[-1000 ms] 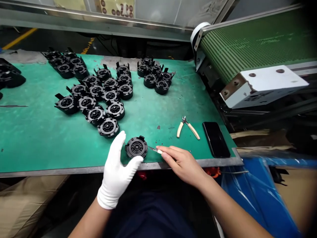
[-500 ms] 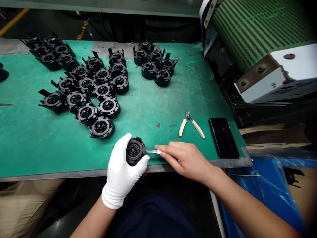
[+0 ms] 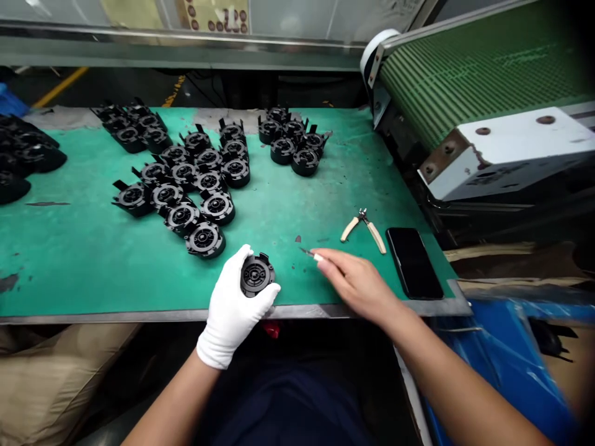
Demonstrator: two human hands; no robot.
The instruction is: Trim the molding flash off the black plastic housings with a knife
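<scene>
My left hand (image 3: 237, 310), in a white glove, grips a round black plastic part (image 3: 257, 275) near the table's front edge. The part's ringed face with small holes is turned up toward me. To its right, my bare right hand (image 3: 356, 282) is closed on a small knife (image 3: 316, 256) with a pale handle. Its thin blade points left toward the part, with a gap between them. Most of the knife's handle is hidden in my fingers. Beyond my left hand, several similar black parts (image 3: 204, 238) stand grouped on the green table.
Cutters with cream handles (image 3: 363, 230) lie spread beside a black phone (image 3: 413, 262) on the green table (image 3: 116, 260). A green conveyor belt (image 3: 465, 68) with a white metal end block (image 3: 506, 152) rises at the right. Blue plastic sheeting (image 3: 497, 353) lies below the table's right corner.
The knife has drawn back to the right, away from the black part's edge. My left hand still holds the part. The view has tilted up and shifted left.
</scene>
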